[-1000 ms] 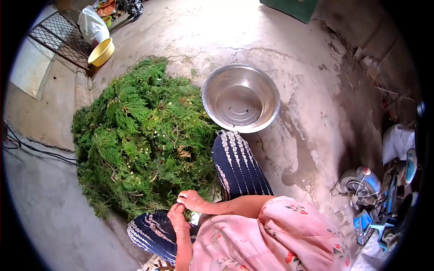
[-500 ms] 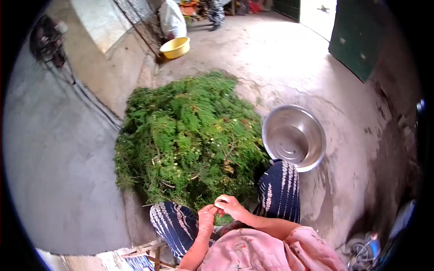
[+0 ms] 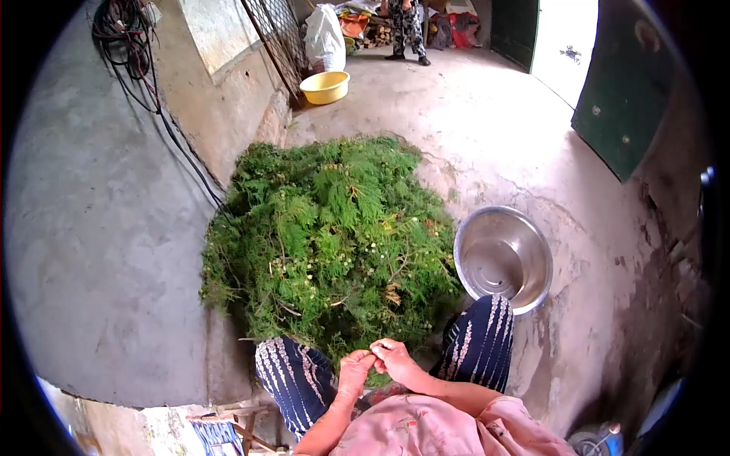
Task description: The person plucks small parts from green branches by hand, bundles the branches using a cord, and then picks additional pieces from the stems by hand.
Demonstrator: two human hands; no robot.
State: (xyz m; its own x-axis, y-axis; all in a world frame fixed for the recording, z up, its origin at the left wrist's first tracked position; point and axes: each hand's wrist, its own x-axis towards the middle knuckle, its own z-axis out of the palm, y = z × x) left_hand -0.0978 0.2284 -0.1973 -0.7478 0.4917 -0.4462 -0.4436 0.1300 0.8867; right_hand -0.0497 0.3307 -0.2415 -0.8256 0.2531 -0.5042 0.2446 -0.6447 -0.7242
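My left hand (image 3: 354, 372) and my right hand (image 3: 395, 362) meet between my knees, at the near edge of a big heap of green leafy branches (image 3: 342, 243). Both are closed, fingertips pinched together and touching. Anything between the fingers is too small or hidden to make out. Feathery foliage fills the heap, with small pale round bits and a few brown twigs among it. Just past my right knee stands a wide metal basin (image 3: 534, 262), with no contents visible inside.
Farther back, a yellow basin (image 3: 325, 94) sits by the wall below a white sack (image 3: 325, 42). Another person (image 3: 409, 34) stands near stacked wood. A dark green door (image 3: 625, 91) hangs at the right. Black cables (image 3: 125, 45) run down the left wall.
My view has tilted up, so the heap, basins and door appear lower and more of the other person shows. My hands stay pinched together in nearly the same place.
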